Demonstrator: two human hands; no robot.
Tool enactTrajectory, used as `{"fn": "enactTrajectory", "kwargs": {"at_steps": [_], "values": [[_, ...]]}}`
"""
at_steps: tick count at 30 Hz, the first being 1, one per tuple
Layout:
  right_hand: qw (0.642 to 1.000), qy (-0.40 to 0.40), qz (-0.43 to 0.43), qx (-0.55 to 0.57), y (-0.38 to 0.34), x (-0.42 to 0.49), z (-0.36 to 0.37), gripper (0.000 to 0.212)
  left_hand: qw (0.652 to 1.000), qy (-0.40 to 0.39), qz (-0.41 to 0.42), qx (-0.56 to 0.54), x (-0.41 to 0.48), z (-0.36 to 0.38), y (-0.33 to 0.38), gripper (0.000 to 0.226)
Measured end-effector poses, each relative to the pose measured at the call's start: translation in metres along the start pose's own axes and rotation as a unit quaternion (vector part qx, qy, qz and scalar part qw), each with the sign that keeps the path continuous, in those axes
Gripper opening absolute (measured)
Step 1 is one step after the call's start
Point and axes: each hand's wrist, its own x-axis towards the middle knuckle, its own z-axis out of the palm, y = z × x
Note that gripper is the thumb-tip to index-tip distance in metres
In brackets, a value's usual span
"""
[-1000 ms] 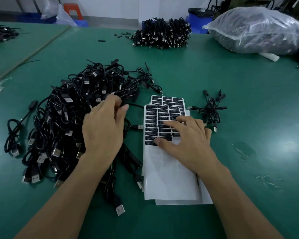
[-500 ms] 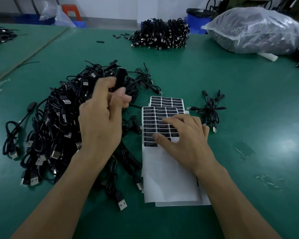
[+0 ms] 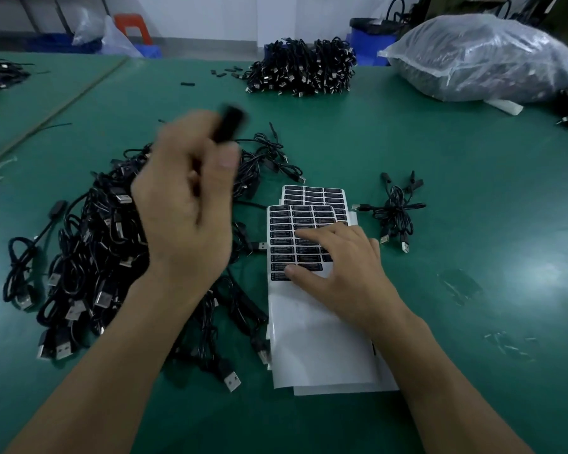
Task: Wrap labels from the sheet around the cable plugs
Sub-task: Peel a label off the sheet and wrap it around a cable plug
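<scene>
Dim, cool light; soft glare on the counter (image 3: 545, 260) right of the right hand (image 3: 345, 273). Left hand (image 3: 191, 204) and gripped plug (image 3: 228, 126) motion-blurred. Wide-angle bowing at edges.

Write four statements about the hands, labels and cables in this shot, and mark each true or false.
1. The left hand grips a black plug above the loose cable pile. True.
2. The right hand hovers clear of the label sheet. False: its fingers rest on the labels.
3. The sheet's near end is bare white backing. True.
4. The small cable bundle lies left of the sheet. False: it lies to the right.
</scene>
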Motion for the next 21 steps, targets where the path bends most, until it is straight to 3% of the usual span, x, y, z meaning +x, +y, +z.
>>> {"fn": "enactTrajectory", "kwargs": {"at_steps": [3, 6, 9, 13, 18, 21], "values": [[1.000, 0.007, 0.007, 0.013, 0.000, 0.001, 0.001, 0.053, 0.983, -0.115, 0.128, 0.066, 0.001, 0.008, 0.016, 0.007], [0.999, 0.015, 0.003, 0.041, 0.000, 0.000, 0.001, 0.055, 0.949, -0.193, 0.177, 0.174, 0.001, 0.015, 0.020, 0.014], [0.987, 0.042, -0.005, 0.154, -0.002, 0.000, -0.003, 0.055, 0.918, -0.290, 0.136, 0.235, 0.000, 0.017, 0.019, 0.021], [0.948, 0.094, 0.003, 0.303, -0.004, 0.002, -0.008, 0.042, 0.877, -0.409, -0.007, 0.252, -0.002, 0.015, 0.011, 0.038], [0.896, 0.132, 0.034, 0.423, -0.004, 0.005, -0.010, 0.013, 0.855, -0.465, -0.065, 0.222, -0.018, 0.012, -0.003, 0.044], [0.903, 0.127, 0.055, 0.407, -0.002, 0.004, -0.010, 0.020, 0.852, -0.474, -0.101, 0.199, -0.031, 0.011, -0.009, 0.044]]}}
